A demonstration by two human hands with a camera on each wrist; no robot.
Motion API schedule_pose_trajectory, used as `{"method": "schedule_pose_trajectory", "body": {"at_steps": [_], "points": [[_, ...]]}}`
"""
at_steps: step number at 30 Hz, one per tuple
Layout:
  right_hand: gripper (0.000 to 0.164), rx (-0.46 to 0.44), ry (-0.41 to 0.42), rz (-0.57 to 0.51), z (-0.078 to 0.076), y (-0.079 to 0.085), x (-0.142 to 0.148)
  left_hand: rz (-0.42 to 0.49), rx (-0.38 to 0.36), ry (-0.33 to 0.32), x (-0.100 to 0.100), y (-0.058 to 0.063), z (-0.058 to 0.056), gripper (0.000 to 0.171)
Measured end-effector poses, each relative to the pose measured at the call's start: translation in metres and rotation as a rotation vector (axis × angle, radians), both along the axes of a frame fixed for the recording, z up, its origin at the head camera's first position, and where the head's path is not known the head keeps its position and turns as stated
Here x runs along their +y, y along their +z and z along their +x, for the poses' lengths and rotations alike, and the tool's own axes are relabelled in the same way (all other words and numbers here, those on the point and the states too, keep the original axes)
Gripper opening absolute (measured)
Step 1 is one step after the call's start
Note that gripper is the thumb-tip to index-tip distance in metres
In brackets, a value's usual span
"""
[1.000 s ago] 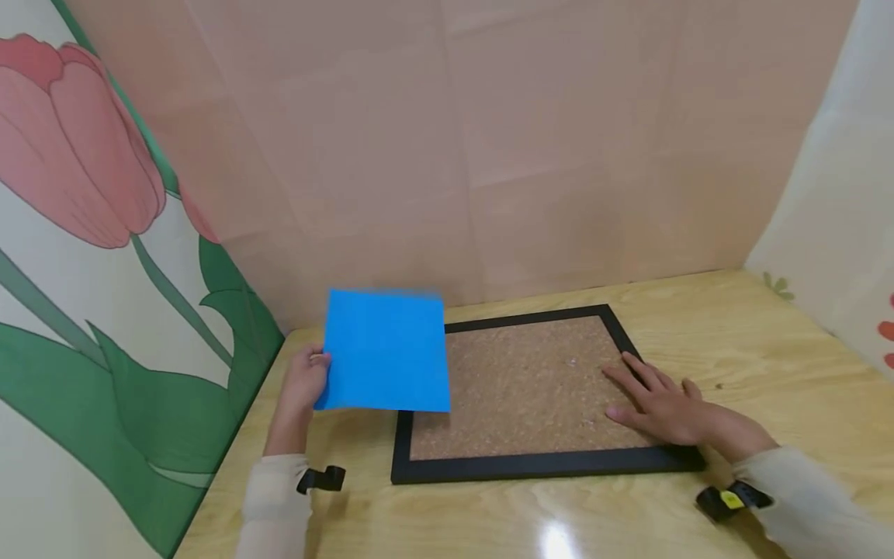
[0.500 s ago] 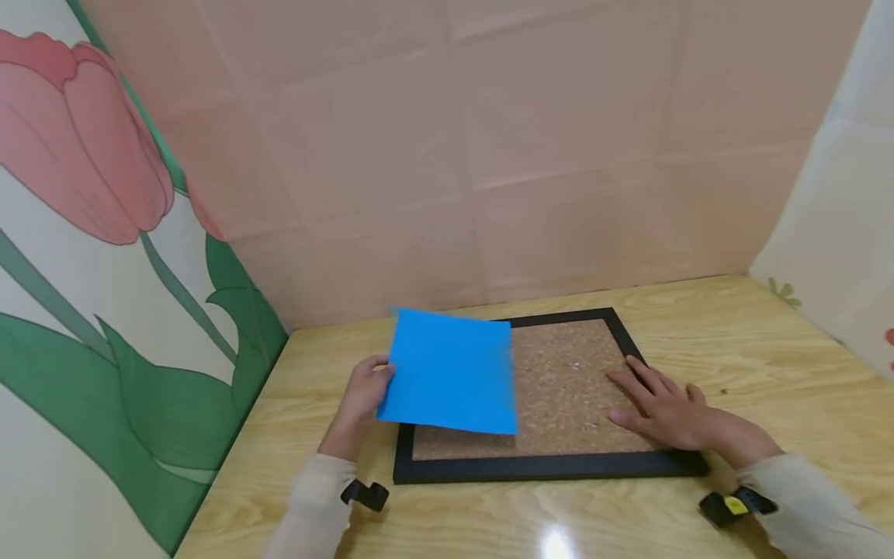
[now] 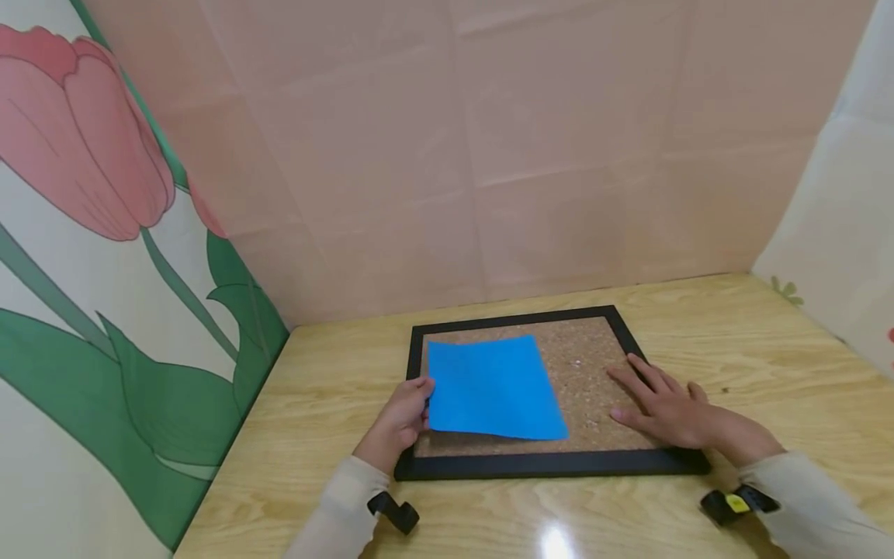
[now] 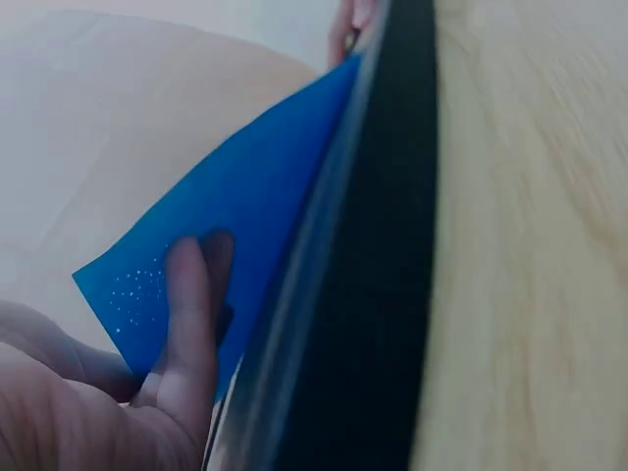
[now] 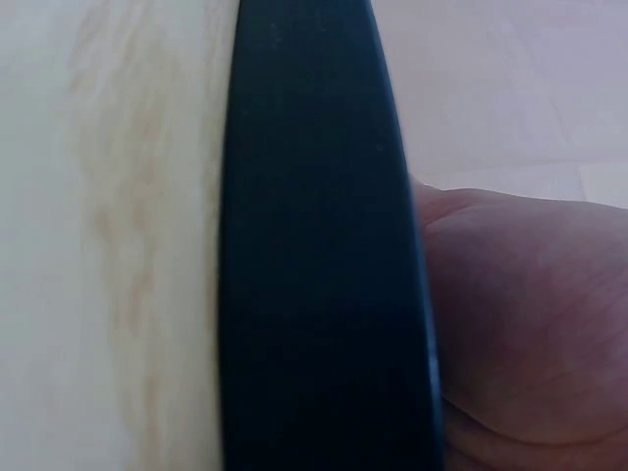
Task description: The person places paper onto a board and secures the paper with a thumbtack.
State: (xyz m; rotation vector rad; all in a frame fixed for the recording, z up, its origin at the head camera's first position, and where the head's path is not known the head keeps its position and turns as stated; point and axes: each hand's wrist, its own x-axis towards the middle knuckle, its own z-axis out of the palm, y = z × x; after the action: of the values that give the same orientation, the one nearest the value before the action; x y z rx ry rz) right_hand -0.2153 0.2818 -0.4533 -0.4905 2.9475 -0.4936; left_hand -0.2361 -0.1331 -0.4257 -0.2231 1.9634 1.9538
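A square blue sheet (image 3: pixel 492 392) is tilted over the left half of a framed cork board (image 3: pixel 580 388). My left hand (image 3: pixel 401 415) pinches its left edge between thumb and fingers. From below, the left wrist view shows fingers of the left hand (image 4: pixel 191 334) under the sheet (image 4: pixel 255 186), close to the board's black frame (image 4: pixel 373 245). White specks dot the sheet's underside there. Spread fingers of my right hand (image 3: pixel 667 411) rest on the board's right side and frame. In the right wrist view, the black frame (image 5: pixel 319 245) partly hides the right hand (image 5: pixel 530 314).
The board lies on a wood-grain table (image 3: pixel 754 349). A pinkish sheet wall (image 3: pixel 489 155) rises behind it. On the left stands a panel with a tulip print (image 3: pixel 91 147), and on the right a pale panel (image 3: pixel 838 233). Each wrist wears a black strap camera (image 3: pixel 394 512).
My left hand has carried the blue sheet rightward and down, from beside the board to over its left half. The right hand has stayed in place on the board.
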Motion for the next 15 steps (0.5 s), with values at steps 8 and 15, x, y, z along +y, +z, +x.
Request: {"method": "schedule_pose_trajectory", "body": {"at_steps": [8, 15], "points": [[0.072, 0.022, 0.008, 0.005, -0.0002, 0.0000, -0.0006, -0.059, 0.013, -0.018, -0.0002, -0.0063, -0.0022, 0.041], [0.072, 0.019, 0.011, 0.008, 0.0003, 0.0020, -0.0006, -0.135, 0.022, -0.024, 0.0016, -0.0099, -0.0036, 0.042]]}}
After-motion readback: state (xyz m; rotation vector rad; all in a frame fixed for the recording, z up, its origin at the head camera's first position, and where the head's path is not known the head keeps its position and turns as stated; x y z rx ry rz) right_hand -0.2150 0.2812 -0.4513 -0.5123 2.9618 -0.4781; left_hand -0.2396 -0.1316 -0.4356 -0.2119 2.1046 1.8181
